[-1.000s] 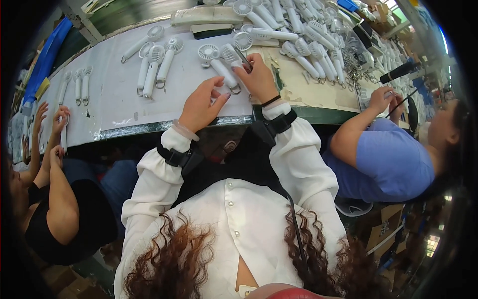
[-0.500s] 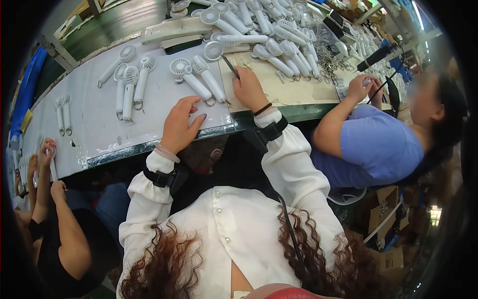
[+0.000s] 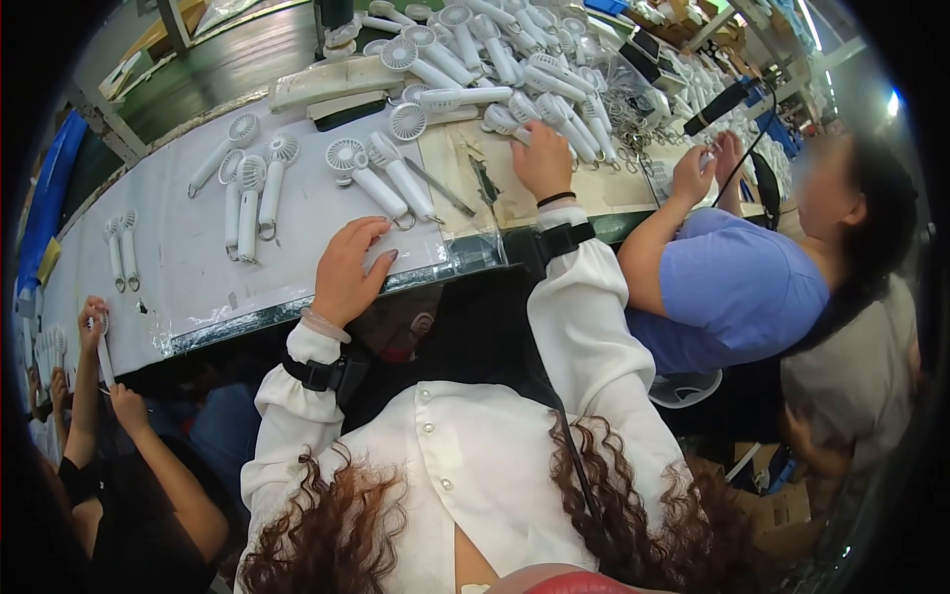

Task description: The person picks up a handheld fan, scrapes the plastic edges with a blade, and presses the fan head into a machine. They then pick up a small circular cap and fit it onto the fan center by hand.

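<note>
My right hand is at the near edge of the pile, fingers curled round the handle of a white handheld fan; the fingertips are partly hidden. My left hand rests at the table's front edge, fingers and thumb apart, holding nothing. Just beyond it lie two white handheld fans with metal rings at their handle ends. A slim grey metal tool, perhaps tweezers, lies on the table between my hands.
Several fans lie on the white sheet at left, and a large heap covers the back. A co-worker in blue sits at right, hands near a black hanging tool. Another person's hands hold a fan at far left.
My right hand has let go of the slim metal tool and moved right to a fan at the pile. My left hand stays nearly in place.
</note>
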The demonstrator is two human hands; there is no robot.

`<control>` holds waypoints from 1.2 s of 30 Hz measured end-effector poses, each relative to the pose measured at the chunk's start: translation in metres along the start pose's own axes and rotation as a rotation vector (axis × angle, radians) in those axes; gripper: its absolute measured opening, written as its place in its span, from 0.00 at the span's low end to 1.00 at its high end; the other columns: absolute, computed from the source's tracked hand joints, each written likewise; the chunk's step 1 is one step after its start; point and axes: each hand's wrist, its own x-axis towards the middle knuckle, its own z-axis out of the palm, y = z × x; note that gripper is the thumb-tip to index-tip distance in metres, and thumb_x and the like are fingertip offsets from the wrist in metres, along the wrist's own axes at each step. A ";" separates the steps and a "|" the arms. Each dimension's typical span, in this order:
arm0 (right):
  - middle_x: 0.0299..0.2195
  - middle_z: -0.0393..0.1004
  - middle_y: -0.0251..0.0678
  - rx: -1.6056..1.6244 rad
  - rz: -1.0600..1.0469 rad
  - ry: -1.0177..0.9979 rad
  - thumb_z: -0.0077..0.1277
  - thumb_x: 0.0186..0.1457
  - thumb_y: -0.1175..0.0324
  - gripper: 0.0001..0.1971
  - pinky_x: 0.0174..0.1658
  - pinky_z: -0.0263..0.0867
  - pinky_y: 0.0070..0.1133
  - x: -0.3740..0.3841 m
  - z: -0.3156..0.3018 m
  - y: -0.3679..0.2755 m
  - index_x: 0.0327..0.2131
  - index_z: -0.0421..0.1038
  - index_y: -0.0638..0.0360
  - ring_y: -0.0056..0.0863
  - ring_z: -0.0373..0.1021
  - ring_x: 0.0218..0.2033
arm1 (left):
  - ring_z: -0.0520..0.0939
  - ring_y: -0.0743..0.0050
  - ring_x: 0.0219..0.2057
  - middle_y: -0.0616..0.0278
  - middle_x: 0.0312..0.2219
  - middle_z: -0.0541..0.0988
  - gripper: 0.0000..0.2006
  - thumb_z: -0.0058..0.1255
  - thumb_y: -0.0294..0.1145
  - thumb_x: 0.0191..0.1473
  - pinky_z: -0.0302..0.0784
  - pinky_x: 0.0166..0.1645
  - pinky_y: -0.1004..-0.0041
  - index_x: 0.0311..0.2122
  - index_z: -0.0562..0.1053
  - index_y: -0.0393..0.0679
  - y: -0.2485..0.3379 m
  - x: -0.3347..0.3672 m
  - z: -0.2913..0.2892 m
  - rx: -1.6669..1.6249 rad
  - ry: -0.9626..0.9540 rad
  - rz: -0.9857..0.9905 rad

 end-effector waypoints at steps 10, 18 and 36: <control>0.35 0.73 0.39 -0.110 -0.103 -0.159 0.57 0.44 0.69 0.16 0.42 0.65 0.34 -0.006 0.018 -0.009 0.39 0.71 0.54 0.42 0.68 0.41 | 0.78 0.62 0.37 0.58 0.45 0.74 0.17 0.56 0.27 0.48 0.74 0.44 0.69 0.45 0.71 0.41 -0.001 -0.001 0.004 -0.072 0.077 -0.034; 0.37 0.73 0.42 0.093 -0.321 0.026 0.57 0.47 0.67 0.15 0.43 0.64 0.33 -0.007 -0.004 -0.094 0.40 0.71 0.58 0.45 0.67 0.39 | 0.78 0.66 0.36 0.58 0.42 0.75 0.16 0.55 0.26 0.50 0.74 0.43 0.71 0.46 0.71 0.41 -0.002 -0.009 -0.005 -0.155 0.088 -0.092; 0.43 0.71 0.47 0.213 -0.311 -0.177 0.58 0.42 0.57 0.17 0.45 0.65 0.35 -0.041 0.029 -0.180 0.30 0.76 0.62 0.46 0.69 0.41 | 0.78 0.67 0.35 0.56 0.41 0.74 0.16 0.55 0.28 0.51 0.75 0.41 0.72 0.46 0.71 0.39 -0.031 -0.027 -0.034 -0.066 0.227 -0.255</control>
